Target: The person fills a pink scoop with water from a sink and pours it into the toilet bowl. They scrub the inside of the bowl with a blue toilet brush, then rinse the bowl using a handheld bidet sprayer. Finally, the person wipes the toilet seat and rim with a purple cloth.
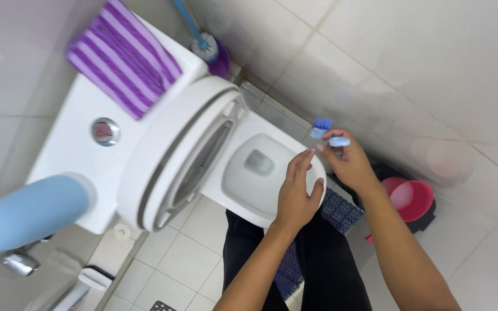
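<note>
At frame centre, the right hand [350, 161] is pinching a small blue plastic piece [339, 141], partly hidden by its fingers. The left hand [296, 193] is hovering over the toilet bowl [243, 178], fingers together and empty.

A small home bathroom, seen from above. A white toilet [226, 167] stands open, with a flush button [105, 131] on its cistern [82, 144]. White tiled walls, a toilet brush [206, 43] far off, a red bucket [411, 198] right.
</note>
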